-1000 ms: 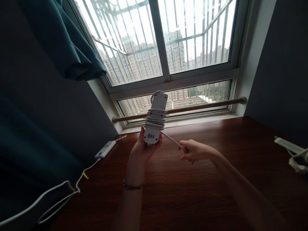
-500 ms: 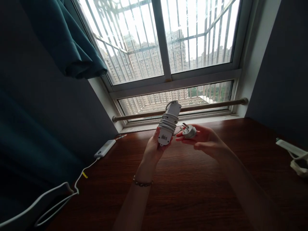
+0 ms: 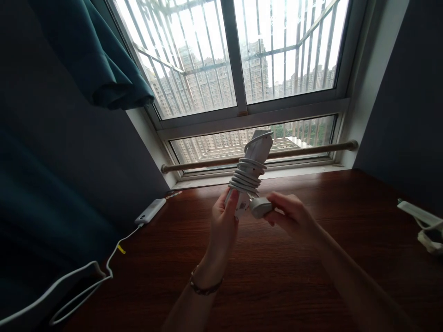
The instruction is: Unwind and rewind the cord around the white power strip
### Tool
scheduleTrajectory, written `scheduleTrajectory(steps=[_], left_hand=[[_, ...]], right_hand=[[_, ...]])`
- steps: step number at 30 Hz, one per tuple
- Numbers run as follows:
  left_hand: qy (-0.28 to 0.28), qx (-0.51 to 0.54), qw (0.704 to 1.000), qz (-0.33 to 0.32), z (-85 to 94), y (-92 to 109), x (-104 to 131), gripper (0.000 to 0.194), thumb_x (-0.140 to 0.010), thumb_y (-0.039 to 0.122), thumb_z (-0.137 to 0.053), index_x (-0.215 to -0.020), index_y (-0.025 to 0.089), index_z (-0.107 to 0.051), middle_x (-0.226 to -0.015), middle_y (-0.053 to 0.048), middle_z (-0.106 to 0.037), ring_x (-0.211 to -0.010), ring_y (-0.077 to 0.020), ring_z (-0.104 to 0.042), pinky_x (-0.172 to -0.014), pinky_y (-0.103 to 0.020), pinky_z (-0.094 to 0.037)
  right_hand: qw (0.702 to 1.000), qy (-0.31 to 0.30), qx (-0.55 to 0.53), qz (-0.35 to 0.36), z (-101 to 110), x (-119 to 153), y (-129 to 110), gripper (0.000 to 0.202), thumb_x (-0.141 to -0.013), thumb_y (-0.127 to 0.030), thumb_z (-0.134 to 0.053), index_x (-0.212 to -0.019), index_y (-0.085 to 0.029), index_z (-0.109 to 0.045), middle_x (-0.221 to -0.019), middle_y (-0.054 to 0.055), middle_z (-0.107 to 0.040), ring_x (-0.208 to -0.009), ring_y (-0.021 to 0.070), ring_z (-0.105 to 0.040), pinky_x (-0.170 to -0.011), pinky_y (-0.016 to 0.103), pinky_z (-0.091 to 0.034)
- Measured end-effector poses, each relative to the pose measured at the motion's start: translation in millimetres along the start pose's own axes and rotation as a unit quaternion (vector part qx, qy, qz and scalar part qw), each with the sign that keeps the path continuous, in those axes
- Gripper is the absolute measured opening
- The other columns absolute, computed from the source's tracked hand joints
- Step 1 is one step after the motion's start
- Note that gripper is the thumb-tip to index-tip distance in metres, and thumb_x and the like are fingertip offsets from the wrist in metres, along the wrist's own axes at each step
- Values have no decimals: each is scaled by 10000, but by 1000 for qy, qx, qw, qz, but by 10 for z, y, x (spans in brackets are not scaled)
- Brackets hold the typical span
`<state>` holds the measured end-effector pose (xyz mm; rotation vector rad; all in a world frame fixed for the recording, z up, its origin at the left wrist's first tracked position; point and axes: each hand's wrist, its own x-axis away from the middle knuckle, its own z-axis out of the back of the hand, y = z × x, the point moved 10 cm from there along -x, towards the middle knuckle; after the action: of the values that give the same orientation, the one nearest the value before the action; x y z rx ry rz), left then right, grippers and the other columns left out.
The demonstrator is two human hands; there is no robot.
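My left hand [image 3: 224, 210] is closed around the lower end of a white power strip [image 3: 259, 147], which tilts up toward the window. Several turns of its white cord [image 3: 246, 176] are wound around the strip's middle, and one loop passes over its far end. Between the thumb and fingers of my right hand [image 3: 289, 212] is the strip's plug [image 3: 260, 207]. The plug's prongs point left at the wound cord, close to the strip's lower end; whether they touch it I cannot tell.
A brown wooden desk [image 3: 194, 286] lies below my hands. A white power bank [image 3: 151, 211] with a white cable sits at left. Another white strip-like device [image 3: 417, 214] is at the right edge. Behind are a horizontal rail [image 3: 311, 150], the window and a teal curtain [image 3: 114, 78].
My right hand has turned the plug over and brought it left against the power strip. The strip has risen slightly and tilted further right in my left hand.
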<state>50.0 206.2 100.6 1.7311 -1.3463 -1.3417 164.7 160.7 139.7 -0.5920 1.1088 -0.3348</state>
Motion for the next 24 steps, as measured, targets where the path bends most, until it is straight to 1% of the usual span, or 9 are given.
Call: scheduleTrajectory(steps=[2,4,7,11,14,18,21,24], left_hand=[[-6,-49,999,-15,-16,59,57,337,-857,374,-505,-1101,150,-564,-913,-40,-632,-758,-123,-563,-663,-205,-423],[1,-101,995,-24,-21,90,116,380,-847,358,-523,-1173,165,-531,-1063,-52,-615,-904,-159,-569,-749,-216,-430],[18,-144,988,-42,-37,141,194,437,-848,331,-525,-1253,174,-474,-1199,-52,-563,-1067,-178,-526,-883,-224,-400],[7,-144,988,-57,-103,203,265,427,-904,350,-407,-1288,167,-442,-1225,-67,-548,-1117,-194,-509,-937,-268,-389],[22,-166,983,-78,-86,283,306,416,-914,349,-383,-1280,162,-449,-1249,-64,-531,-1155,-189,-483,-968,-263,-368],[46,-204,970,-119,-42,377,361,428,-920,345,-369,-1302,157,-415,-1285,-66,-497,-1163,-187,-472,-973,-269,-368],[46,-218,964,-147,-34,406,394,433,-923,330,-361,-1316,151,-396,-1336,-79,-443,-1217,-208,-419,-1027,-315,-322],[43,-233,958,-161,-28,409,415,441,-924,329,-355,-1332,165,-380,-1354,-84,-423,-1232,-220,-406,-1045,-341,-302]], right_hand=[[995,1,87,49,-78,13,-135,141,-877,-236,-529,-791,-135,-482,-652,-9,-494,-562,66,-420,-521,181,-326],[985,3,148,90,-152,31,-257,105,-883,-219,-513,-830,-140,-471,-695,4,-512,-594,80,-430,-553,197,-330],[974,-6,196,109,-219,56,-342,56,-896,-199,-478,-908,-148,-454,-752,25,-543,-650,108,-468,-597,220,-338],[966,-1,231,115,-209,91,-424,69,-907,-222,-461,-921,-158,-440,-724,20,-535,-627,120,-461,-580,232,-323],[962,8,253,106,-225,105,-466,68,-906,-221,-450,-910,-154,-436,-726,27,-527,-618,129,-459,-569,242,-324],[945,47,302,118,-266,123,-545,42,-887,-189,-445,-886,-150,-429,-738,36,-528,-618,139,-460,-561,256,-328],[932,88,329,127,-253,143,-584,36,-881,-184,-448,-883,-151,-432,-722,33,-539,-618,140,-481,-564,259,-348],[923,109,348,125,-240,160,-575,52,-884,-197,-451,-914,-154,-448,-732,41,-569,-619,142,-515,-564,263,-379]])
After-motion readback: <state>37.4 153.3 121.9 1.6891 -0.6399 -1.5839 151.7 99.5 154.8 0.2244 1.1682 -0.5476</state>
